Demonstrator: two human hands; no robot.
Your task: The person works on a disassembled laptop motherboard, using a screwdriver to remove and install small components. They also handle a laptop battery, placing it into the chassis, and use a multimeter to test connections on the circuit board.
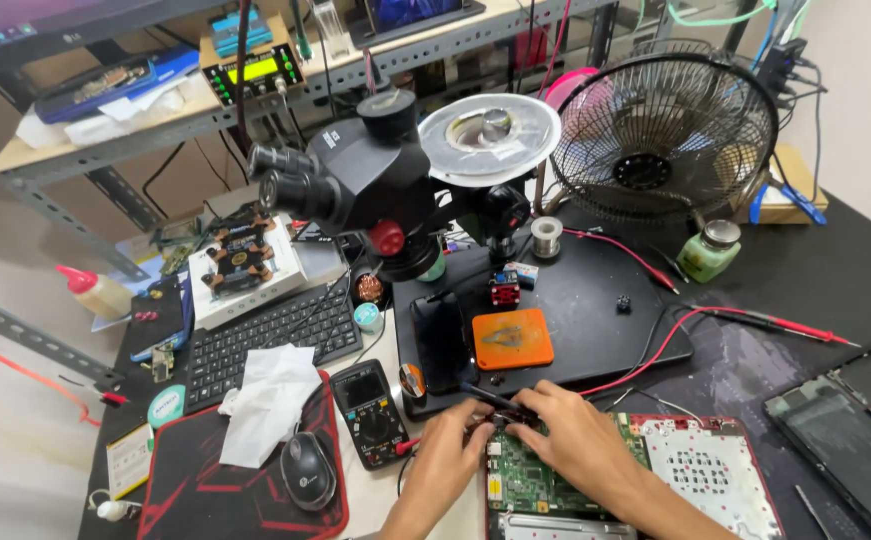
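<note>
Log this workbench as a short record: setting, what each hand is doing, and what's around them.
setting: cluttered black electronics repair bench
left hand: fingers on the top edge of the green circuit board in an opened red-edged device
right hand: on the same edge, holding a thin dark tool
behind hands: orange square mat, black stereo microscope
left side: black multimeter, black keyboard, black mouse
right side: black desk fan
</note>
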